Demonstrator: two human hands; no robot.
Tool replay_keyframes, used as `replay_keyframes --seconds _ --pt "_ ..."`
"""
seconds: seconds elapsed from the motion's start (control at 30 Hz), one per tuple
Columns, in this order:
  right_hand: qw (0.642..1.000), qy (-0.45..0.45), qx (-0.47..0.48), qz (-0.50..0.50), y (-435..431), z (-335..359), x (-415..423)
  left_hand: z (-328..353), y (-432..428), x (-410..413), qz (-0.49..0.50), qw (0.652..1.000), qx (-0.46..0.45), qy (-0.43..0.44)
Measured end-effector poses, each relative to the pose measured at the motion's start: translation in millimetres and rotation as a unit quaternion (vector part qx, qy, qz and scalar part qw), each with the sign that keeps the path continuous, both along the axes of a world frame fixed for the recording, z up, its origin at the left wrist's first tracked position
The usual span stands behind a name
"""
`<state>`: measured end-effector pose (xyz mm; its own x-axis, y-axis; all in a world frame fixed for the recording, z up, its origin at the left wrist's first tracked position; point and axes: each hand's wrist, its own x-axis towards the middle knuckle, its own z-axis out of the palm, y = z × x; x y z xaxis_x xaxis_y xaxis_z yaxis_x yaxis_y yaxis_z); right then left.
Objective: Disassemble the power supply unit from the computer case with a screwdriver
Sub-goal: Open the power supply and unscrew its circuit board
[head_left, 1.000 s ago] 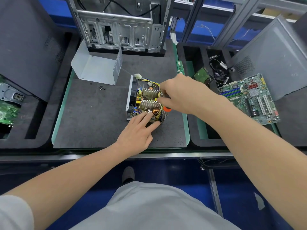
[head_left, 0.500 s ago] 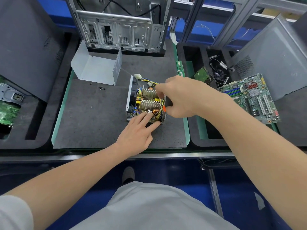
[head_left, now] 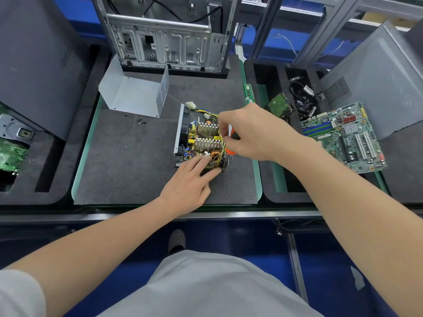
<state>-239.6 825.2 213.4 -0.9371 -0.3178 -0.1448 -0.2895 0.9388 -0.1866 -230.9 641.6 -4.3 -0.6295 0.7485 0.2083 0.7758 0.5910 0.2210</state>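
Your left hand (head_left: 185, 186) stays flat, fingers straight, pressing the near edge of the opened power supply (head_left: 203, 138) on the counter (head_left: 137, 161), apart from the case (head_left: 164, 49). Your right hand (head_left: 258, 133), curled round the screwdriver (head_left: 234, 135), has rolled slightly, likely turning a screw.

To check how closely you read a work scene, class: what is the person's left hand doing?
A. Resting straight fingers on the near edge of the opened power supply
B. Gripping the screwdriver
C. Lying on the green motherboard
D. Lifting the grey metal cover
A: the left hand lays straight fingers on the near edge of the power supply, while the right hand grips the screwdriver.
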Motion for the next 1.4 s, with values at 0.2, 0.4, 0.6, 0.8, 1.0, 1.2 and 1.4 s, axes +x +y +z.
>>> replay_keyframes --seconds 0.2,0.4,0.6,0.8,1.0,1.2,1.4 --pt "0.999 -0.034 0.015 0.021 3.3 4.6 -1.5 -0.6 0.9 -0.7 -0.004 1.0 0.006 -0.003" --pt "0.999 -0.034 -0.01 -0.01 4.3 3.3 -1.4 -2.6 1.1 -0.7 0.004 1.0 0.001 -0.003" --pt "0.999 -0.02 -0.021 -0.018 3.3 -0.3 -1.5 -6.3 1.4 -0.2 0.008 1.0 -0.007 0.008" --pt "1.0 -0.016 -0.011 -0.012 1.2 0.6 -2.8 -7.9 1.6 -0.5 0.006 1.0 0.0 0.013" --pt "0.999 -0.011 -0.019 -0.023 4.0 4.7 -2.4 -10.2 1.9 -0.8 0.008 1.0 0.006 0.013" --pt "0.999 -0.011 -0.028 -0.023 5.4 6.8 -1.9 -6.5 2.1 0.3 0.008 0.999 0.042 -0.005" --pt "0.999 0.0 -0.038 -0.017 2.8 12.2 -1.0 4.2 2.1 1.3 0.042 0.984 0.168 -0.049"
